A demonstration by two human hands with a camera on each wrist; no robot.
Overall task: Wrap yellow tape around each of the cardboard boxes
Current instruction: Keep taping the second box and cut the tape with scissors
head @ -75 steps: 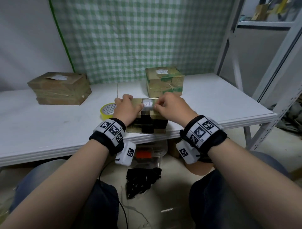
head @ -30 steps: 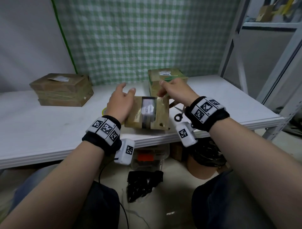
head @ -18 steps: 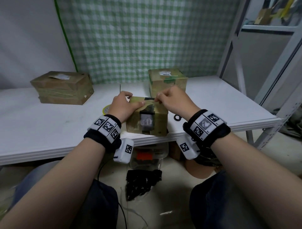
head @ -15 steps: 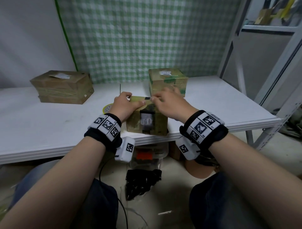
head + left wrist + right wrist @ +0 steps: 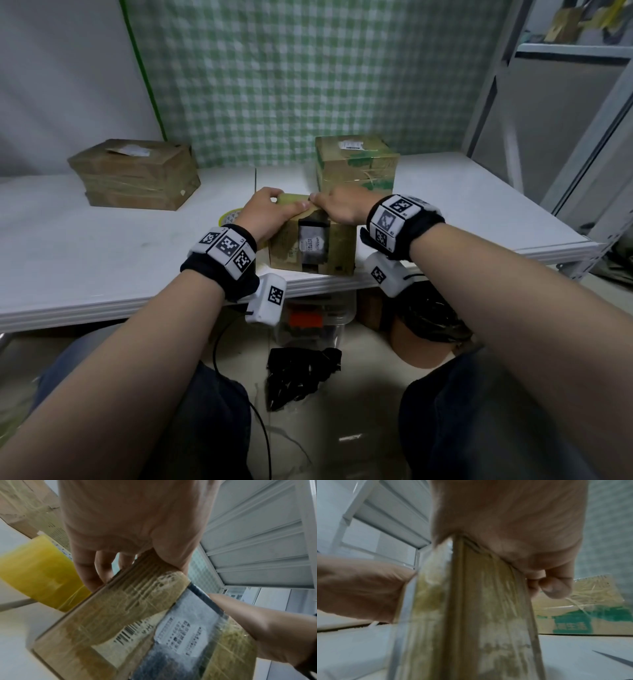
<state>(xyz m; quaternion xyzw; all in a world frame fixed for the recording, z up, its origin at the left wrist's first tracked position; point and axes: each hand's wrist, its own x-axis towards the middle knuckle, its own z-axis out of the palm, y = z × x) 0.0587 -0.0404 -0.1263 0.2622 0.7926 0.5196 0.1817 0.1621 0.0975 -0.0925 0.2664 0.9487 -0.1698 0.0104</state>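
A small cardboard box (image 5: 337,251) with a black-edged label and yellowish tape stands on its side at the table's front edge. My left hand (image 5: 270,210) grips its top left corner, thumb over the near edge and fingers behind. My right hand (image 5: 337,209) lies over the top right, its fingers curled down the far side. The left wrist view shows the left hand (image 5: 120,566) on the box (image 5: 130,609), with the yellow tape roll (image 5: 39,574) just behind. In the right wrist view the right hand (image 5: 539,577) clamps the box's taped edge (image 5: 471,615).
The tape roll (image 5: 228,216) lies on the white table (image 5: 102,260) behind my left hand. A wide taped box (image 5: 135,173) sits at the back left, and a green-printed box (image 5: 356,162) right behind the small one. A metal shelf frame (image 5: 582,137) stands at the right.
The small box lay flat 2.5 s ago. Both hands lifted and tipped it, then stood it on its side with the label facing me. Both hands have stayed on its top since.
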